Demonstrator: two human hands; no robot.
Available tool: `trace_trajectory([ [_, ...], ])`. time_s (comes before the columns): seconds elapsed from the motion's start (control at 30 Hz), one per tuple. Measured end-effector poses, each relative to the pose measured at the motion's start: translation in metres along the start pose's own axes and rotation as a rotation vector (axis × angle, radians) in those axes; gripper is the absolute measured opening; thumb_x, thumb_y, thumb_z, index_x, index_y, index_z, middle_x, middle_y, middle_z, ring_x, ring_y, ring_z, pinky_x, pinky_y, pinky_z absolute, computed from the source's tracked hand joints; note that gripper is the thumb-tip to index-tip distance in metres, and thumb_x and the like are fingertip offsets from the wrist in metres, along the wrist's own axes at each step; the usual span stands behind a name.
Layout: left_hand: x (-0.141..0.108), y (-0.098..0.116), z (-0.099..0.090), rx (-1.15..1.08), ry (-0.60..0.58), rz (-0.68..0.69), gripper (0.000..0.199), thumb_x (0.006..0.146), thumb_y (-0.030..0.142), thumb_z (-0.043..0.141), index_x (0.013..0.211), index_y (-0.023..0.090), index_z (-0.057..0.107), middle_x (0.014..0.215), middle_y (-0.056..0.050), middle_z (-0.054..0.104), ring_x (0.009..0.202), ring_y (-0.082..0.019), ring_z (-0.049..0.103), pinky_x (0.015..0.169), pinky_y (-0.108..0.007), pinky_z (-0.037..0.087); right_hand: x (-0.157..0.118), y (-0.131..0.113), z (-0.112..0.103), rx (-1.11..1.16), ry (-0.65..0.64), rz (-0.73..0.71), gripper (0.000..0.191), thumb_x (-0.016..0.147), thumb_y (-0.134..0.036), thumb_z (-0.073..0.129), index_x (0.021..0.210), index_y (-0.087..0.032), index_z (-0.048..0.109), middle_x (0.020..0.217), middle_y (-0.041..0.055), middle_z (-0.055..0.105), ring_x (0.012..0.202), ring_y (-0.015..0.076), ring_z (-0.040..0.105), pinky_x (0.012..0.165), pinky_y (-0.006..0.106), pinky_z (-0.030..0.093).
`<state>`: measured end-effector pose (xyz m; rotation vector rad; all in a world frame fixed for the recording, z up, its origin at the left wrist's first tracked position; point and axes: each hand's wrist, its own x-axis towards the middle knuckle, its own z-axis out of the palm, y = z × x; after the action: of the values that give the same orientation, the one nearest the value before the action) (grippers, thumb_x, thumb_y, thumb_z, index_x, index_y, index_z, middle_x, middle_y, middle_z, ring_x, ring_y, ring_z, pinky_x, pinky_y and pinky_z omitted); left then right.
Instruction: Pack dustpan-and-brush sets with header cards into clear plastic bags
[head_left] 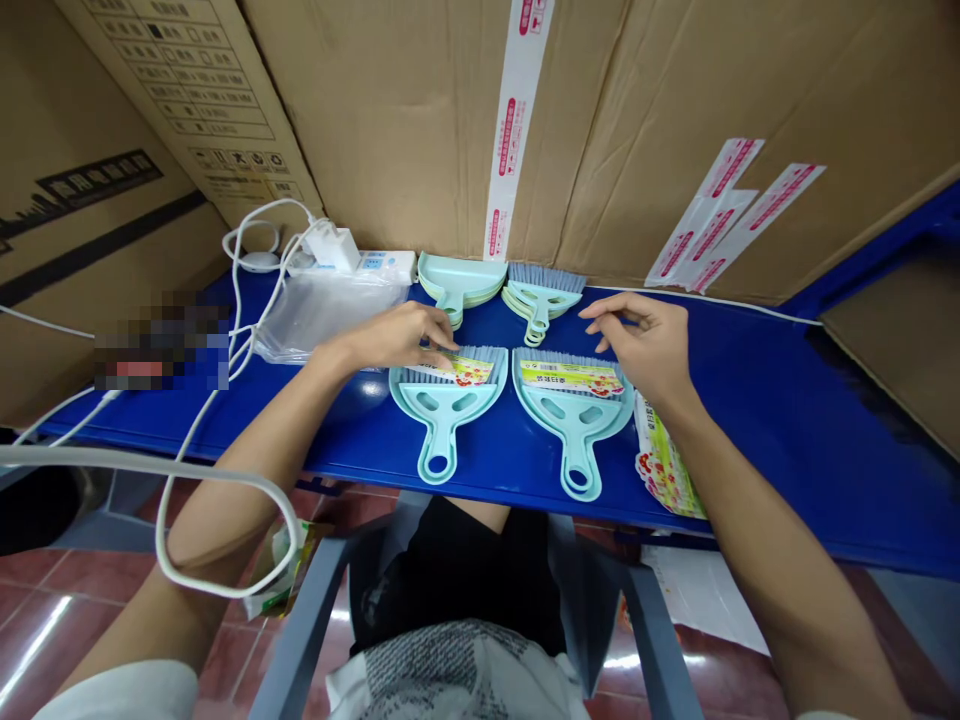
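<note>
I take the left dustpan set (447, 400), a pale turquoise brush nested in its dustpan on the blue table (772, 430), as the landmark. The left hand (405, 335) is over its far left corner, palm down, fingers bent; the thumb lies at the left end of the landmark's label card (478, 372). I cannot determine whether the fingers grip this card. The right hand (649, 335) is raised to the right of the landmark, well apart from it, fingers loosely bent, thumb and index unclosed, holding nothing visible. The landmark's long axis runs from front to back: handle toward the person, inclined slightly left, bristles facing away. Its card lies crosswise over the bristles. Just to the right of the landmark is the right dustpan set (574, 420), beneath and on the near side of the right hand, also handle toward the person, with its own crosswise card (570, 376). Farther right of the landmark I see a label pile (664, 465), slanting front to back beside the right forearm. Behind the landmark is a dustpan stack (466, 280); behind and to its right, a brush stack (538, 297). Both stacks have their handles toward the person. A clear plastic bag (322, 315) is behind the landmark and to its left.
</note>
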<state>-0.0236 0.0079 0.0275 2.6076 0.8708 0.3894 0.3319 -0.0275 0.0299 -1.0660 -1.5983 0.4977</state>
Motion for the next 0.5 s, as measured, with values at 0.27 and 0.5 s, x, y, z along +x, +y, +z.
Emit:
trace_trajectory([
  [0.27, -0.005, 0.005, -0.005, -0.053, -0.061, 0.02, 0.032, 0.092, 0.037, 0.084, 0.121, 0.023, 0.087, 0.121, -0.012, 0.079, 0.104, -0.026, 0.076, 0.093, -0.036, 0.055, -0.003, 0.003, 0.004, -0.021, -0.037, -0.011, 0.014, 0.087, -0.02, 0.07, 0.082, -0.024, 0.082, 0.081, 0.0032, 0.076, 0.065, 0.0157, 0.07, 0.053, 0.028, 0.06],
  [0.5, -0.012, 0.005, -0.012, -0.092, -0.095, 0.021, 0.044, 0.092, 0.03, 0.081, 0.136, 0.028, 0.081, 0.141, -0.012, 0.073, 0.119, -0.026, 0.073, 0.104, -0.037, 0.057, -0.003, 0.004, 0.004, -0.032, -0.048, -0.028, 0.017, 0.088, -0.018, 0.067, 0.083, -0.024, 0.082, 0.084, 0.0033, 0.077, 0.067, 0.0156, 0.07, 0.054, 0.027, 0.058],
])
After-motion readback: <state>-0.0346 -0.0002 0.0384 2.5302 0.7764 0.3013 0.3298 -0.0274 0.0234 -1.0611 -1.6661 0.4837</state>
